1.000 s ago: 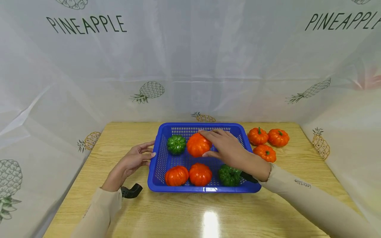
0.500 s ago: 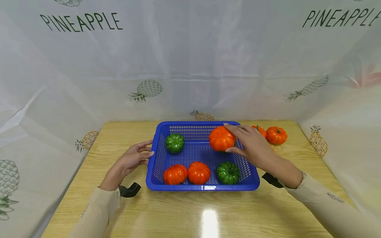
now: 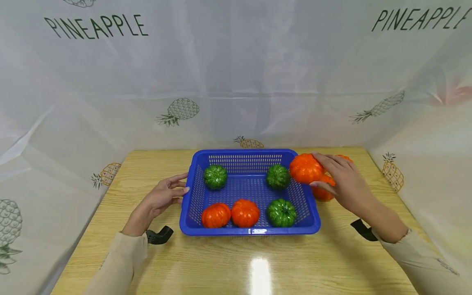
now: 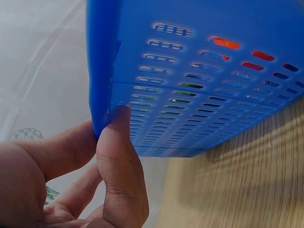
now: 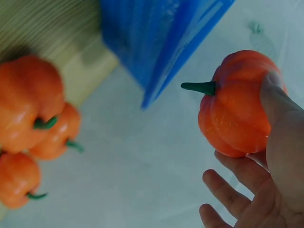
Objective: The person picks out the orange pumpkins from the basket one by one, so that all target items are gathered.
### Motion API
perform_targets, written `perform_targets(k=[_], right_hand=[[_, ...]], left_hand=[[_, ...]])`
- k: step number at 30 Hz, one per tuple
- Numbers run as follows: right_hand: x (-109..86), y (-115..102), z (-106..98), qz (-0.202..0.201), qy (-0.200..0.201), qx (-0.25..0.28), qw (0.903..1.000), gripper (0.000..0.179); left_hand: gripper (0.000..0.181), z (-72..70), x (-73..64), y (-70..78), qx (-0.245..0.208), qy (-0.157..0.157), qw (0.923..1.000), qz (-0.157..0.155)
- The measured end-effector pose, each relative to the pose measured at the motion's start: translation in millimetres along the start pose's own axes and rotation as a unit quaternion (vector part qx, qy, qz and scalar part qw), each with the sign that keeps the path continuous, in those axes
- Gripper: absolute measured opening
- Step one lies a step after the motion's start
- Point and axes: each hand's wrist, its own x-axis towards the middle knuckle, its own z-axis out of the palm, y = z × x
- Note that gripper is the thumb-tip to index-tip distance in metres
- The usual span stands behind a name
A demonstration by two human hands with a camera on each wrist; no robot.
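My right hand [image 3: 344, 182] grips an orange toy pumpkin [image 3: 306, 168] above the right rim of a blue plastic basket [image 3: 250, 231]. In the right wrist view this pumpkin [image 5: 240, 109] has its green stem pointing left, with the thumb over its side and some fingers spread below. My left hand [image 3: 162, 198] holds the basket's left rim, thumb and fingertips at the edge in the left wrist view. Inside the basket lie a green pumpkin [image 3: 215, 177] at back left, another green one [image 3: 278, 177] at back right, two red-orange pumpkins [image 3: 245, 213] in front, and a green pumpkin [image 3: 282, 213] at front right.
Right of the basket, orange pumpkins [image 3: 324, 190] sit on the wooden table [image 3: 221, 262], partly hidden by my right hand. The right wrist view shows three orange pumpkins [image 5: 28, 102] clustered there. A white sheet with pineapple prints [image 3: 236, 82] hangs behind the table.
My right hand has carried the orange pumpkin rightward, from over the basket's middle to its right rim, uncovering the back-right green pumpkin. The left hand has stayed at the rim.
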Motion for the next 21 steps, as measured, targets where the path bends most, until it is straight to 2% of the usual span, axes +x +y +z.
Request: perform_targets(k=[4,13,21], right_hand=[[-11.0,16.8,-6.1,0.022,0.005,-0.006,0.9997,0.08],[-39.5,50.5,-12.8,0.067,0.01,-0.025,0.9974,0.085],[-62.2,70.8,-11.4,0.087,0.019,-0.033,0.9955,0.08]], left_hand=[[0.067,0.1,-0.1,0.7,0.0,0.0,1.0,0.001],[0.067,1.5,-2.6,2.8,0.004,0.001,1.0,0.004],[0.067,2.8,-2.9,3.6,0.002,0.003,1.0,-0.001]])
